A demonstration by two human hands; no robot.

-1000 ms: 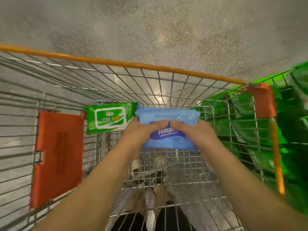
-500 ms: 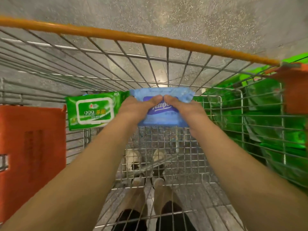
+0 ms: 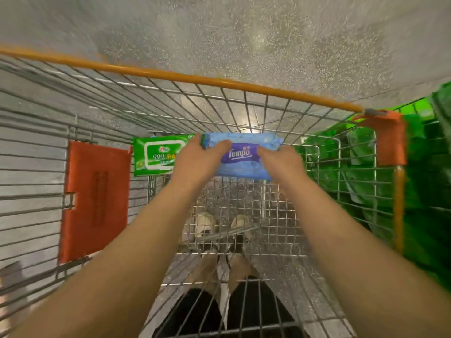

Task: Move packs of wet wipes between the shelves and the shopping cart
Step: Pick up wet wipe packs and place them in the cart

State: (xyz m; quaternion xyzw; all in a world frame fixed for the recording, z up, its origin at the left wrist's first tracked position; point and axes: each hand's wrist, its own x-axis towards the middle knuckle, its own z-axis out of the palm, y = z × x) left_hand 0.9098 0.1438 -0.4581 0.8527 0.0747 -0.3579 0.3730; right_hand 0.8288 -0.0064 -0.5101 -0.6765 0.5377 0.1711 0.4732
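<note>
From my remote station: the left hand (image 3: 195, 159) covers the left end of the blue Tempo pack (image 3: 246, 154) and the right edge of the green 999 pack (image 3: 156, 154), cutting off its print. The right hand (image 3: 280, 162) hides the blue pack's lower right corner. The green goods (image 3: 424, 191) at the frame's right are smeared beyond reading. I cannot read the text on the orange panel (image 3: 97, 198). My forearms and the cart (image 3: 219, 84) run off the lower edge.
</note>
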